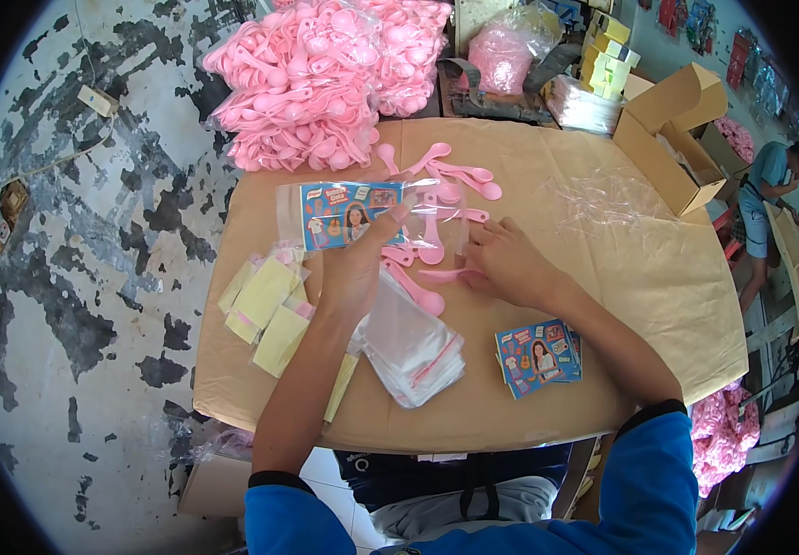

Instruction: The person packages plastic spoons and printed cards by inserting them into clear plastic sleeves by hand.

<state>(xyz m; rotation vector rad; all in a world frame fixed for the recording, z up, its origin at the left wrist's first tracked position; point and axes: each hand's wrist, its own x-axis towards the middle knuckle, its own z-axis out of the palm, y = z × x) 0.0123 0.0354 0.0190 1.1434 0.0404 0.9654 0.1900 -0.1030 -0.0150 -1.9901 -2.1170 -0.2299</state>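
Note:
My left hand [360,268] grips a clear plastic bag [288,217], thumb on top, above the middle of the table. Inside the bag lies a blue printed card [327,220] with a picture of a person. At the bag's right end, my right hand [517,265] is closed with its fingers bent on a pink plastic spoon [444,276]. More loose pink spoons [460,171] lie under and beyond the bag. A stack of flat clear bags [411,347] rests just below my left hand. Near my right forearm sits a pile of blue cards [536,359].
Packed yellow-backed packets [265,294] lie left of my left forearm. Large bags of pink spoons [293,88] stand at the table's far left. An open cardboard box [668,153] and crumpled clear plastic [612,202] are far right. Another person [771,190] is beyond the table.

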